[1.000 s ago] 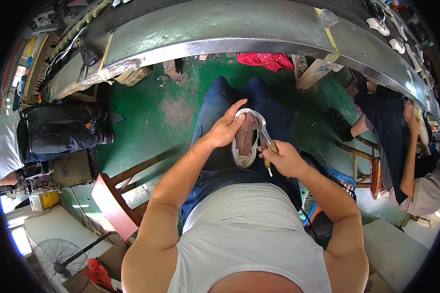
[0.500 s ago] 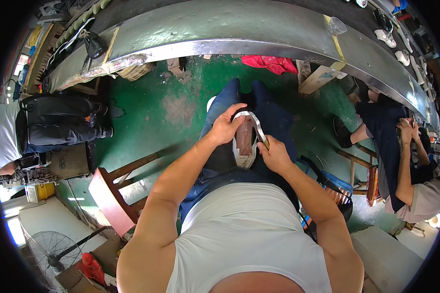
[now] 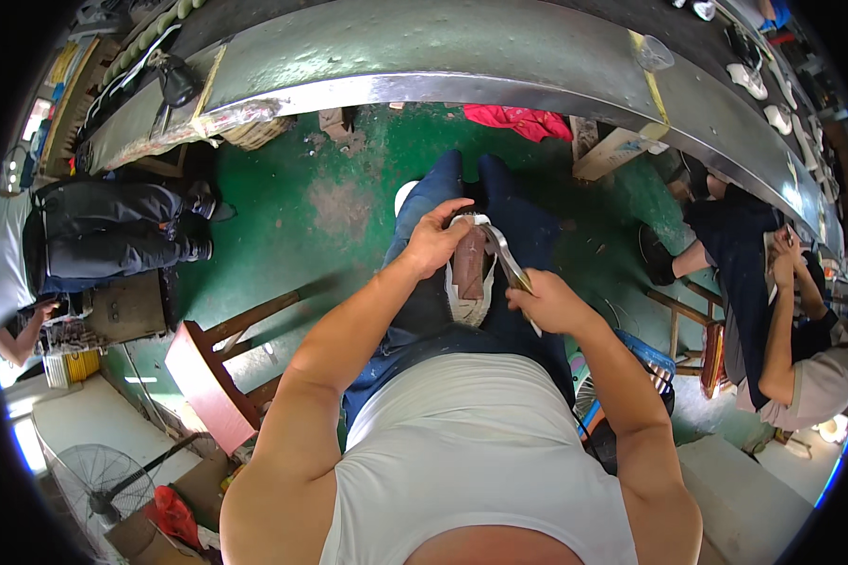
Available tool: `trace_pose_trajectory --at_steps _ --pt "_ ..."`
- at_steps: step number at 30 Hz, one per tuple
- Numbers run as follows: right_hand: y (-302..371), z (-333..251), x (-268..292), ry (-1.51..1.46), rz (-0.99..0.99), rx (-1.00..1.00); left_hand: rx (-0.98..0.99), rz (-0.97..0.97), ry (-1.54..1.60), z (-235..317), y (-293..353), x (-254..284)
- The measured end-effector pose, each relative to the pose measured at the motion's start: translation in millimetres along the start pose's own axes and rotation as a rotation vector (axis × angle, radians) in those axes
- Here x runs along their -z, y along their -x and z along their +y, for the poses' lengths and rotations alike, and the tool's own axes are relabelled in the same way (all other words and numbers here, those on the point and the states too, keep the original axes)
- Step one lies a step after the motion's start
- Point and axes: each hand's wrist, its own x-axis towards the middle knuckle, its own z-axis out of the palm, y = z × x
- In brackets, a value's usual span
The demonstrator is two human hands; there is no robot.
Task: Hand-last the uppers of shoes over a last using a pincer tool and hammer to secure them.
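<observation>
An unfinished shoe (image 3: pixel 470 268) lies sole side up on my lap, a brown insole showing inside its pale, turned-over upper edge. My left hand (image 3: pixel 435 241) is closed around the end away from me, its thumb on the white rim. My right hand (image 3: pixel 547 302) is wrapped around the handles of metal pincers (image 3: pixel 506 251) just right of the shoe. Their curved head reaches the white rim close to my left thumb. Whether the jaws bite the edge is too small to tell.
Ahead runs a long metal-topped workbench (image 3: pixel 424 56) with a clear plastic cup (image 3: pixel 653 54). Red cloth (image 3: pixel 518 121) lies beneath it. A wooden stool (image 3: pixel 212 386) and a fan (image 3: pixel 102 490) are at left. People are at both sides; blue baskets (image 3: pixel 645 358) sit near my right elbow.
My right hand has shifted slightly right and toward me, and the pincers have turned, showing more of their handles. My left hand stays on the shoe. The person at left has moved an arm.
</observation>
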Motion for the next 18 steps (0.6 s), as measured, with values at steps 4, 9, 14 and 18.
trace_pose_trajectory --at_steps 4,9,14,18 --pt "13.4 -31.2 -0.3 -0.275 0.041 -0.113 0.012 -0.004 -0.073 3.0 -0.2 1.2" --pt "-38.2 -15.5 -17.0 0.373 0.32 0.044 0.088 -0.09 -0.218 4.7 0.4 4.0" --pt "-26.2 -6.2 -12.4 0.018 0.468 0.157 -0.022 -0.059 -0.317 2.4 12.9 5.7" --pt "-33.5 -13.0 -12.8 0.134 0.486 -0.052 0.093 -0.1 -0.345 -19.7 34.2 2.9"
